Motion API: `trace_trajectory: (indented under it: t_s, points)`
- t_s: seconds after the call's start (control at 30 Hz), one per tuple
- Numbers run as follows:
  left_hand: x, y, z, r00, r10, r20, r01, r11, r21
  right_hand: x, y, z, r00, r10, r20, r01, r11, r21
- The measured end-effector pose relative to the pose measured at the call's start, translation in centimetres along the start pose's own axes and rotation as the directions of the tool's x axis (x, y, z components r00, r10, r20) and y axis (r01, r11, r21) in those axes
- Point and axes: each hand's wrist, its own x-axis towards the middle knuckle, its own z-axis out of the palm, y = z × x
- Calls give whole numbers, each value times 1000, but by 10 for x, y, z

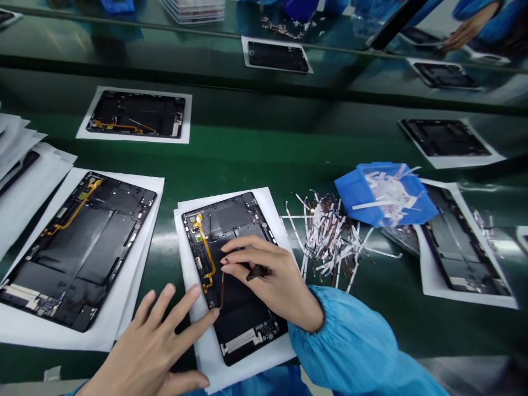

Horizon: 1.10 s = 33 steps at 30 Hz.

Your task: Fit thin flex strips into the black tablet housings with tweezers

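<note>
An open tablet housing (243, 297) with black inner panels and an orange flex cable (210, 253) lies tilted on white paper in front of me. Over its middle, my right hand (264, 275) pinches the upper end of a thin brown flex cable (222, 289) between thumb and finger. The lower end of that cable reaches the housing's left edge. A dark slender tool (258, 272), its kind unclear, is tucked in the same hand. My left hand (159, 341) is spread, its index fingertip touching the housing's left edge beside the cable.
A loose pile of thin white and brown strips (330, 236) lies right of the housing, beside a blue bin (350, 192) of white strips. Another housing (82, 247) rests on paper at left, near stacked sheets (37, 187). More housings (136, 113) stand farther back along the green bench.
</note>
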Motion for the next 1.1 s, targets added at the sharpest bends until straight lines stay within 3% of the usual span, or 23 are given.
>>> trace_trajectory:
  t_s: [0.4, 0.77, 1.1]
  points:
    - [17, -10, -2, 999, 32, 40, -27, 992, -119, 0, 14, -2, 997, 80, 22, -80, 997, -4]
    - [19, -13, 1, 994, 54, 93, -33, 975, -222, -1, 19, -2, 998, 59, 6, -59, 998, 28]
    - [26, -10, 5, 990, 68, 125, -46, 984, -175, 0, 25, 1, 999, 52, 14, -52, 999, 0]
